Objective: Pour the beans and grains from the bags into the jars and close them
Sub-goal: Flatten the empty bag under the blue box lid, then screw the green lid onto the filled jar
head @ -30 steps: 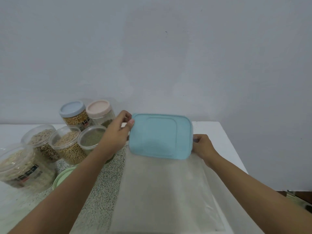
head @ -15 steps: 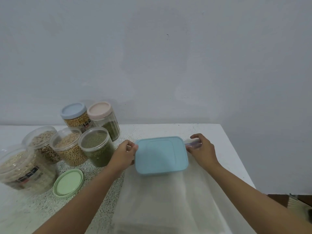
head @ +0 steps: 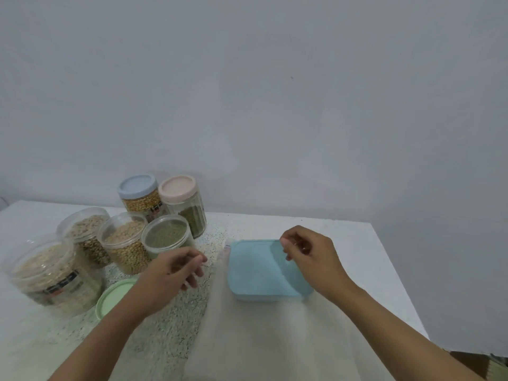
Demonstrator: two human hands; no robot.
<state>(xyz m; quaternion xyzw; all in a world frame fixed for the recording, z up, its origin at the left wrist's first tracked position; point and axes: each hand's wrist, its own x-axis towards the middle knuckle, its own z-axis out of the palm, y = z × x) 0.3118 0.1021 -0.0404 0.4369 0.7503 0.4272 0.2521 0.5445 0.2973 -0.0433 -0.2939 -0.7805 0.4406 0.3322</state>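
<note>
A light blue rectangular container (head: 255, 270) with its lid on lies flat on the table, on the far end of a translucent bag (head: 269, 339). My right hand (head: 316, 257) hovers over its right far corner with loosely curled fingers and holds nothing. To the left of the container, my left hand (head: 173, 273) is off it, fingers loosely curled and empty. Left of the hands stand open jars of green beans (head: 166, 237), tan beans (head: 123, 243) and mixed grain (head: 85, 229). A loose green lid (head: 115, 298) lies flat near my left forearm.
A large clear jar of pale grain (head: 49, 273) stands at the far left. Two closed jars, one blue-lidded (head: 138, 196) and one pink-lidded (head: 182, 207), stand by the wall. The white table (head: 384, 257) ends at the right, close to the container.
The blue container was lowered from a tilted hold onto the bag. Both hands have let go of its sides; the left moved away leftward, the right lifted over it.
</note>
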